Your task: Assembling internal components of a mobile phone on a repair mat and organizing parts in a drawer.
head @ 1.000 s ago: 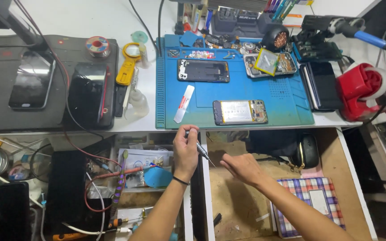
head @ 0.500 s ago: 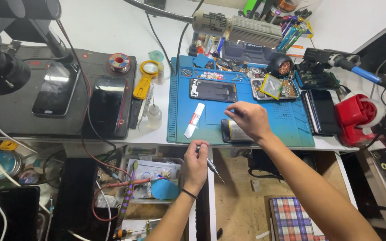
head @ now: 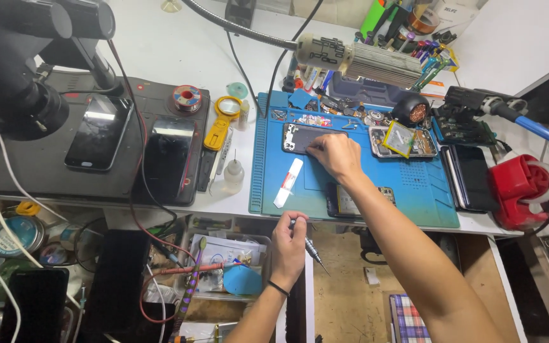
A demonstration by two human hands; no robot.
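My right hand [head: 336,156] reaches over the blue work mat [head: 414,190] and rests its fingers on a dark phone back frame [head: 300,136] at the mat's far side. My forearm crosses over a second opened phone [head: 341,202] near the mat's front edge. My left hand [head: 288,246] stays below the table edge, closed around a slim screwdriver [head: 316,254] whose tip points down and right. A white tube [head: 288,183] lies on the mat's left part.
A microscope [head: 14,76] stands at left above a dark pad with two phones [head: 100,132]. A small bottle [head: 232,174], yellow tool [head: 219,122], opened phone with parts [head: 401,141], red holder [head: 519,190] and an open drawer of clutter [head: 223,267] surround the mat.
My right hand went from the drawer up to the mat, then farther back and left onto the dark phone frame. My left hand keeps the screwdriver and barely moves.
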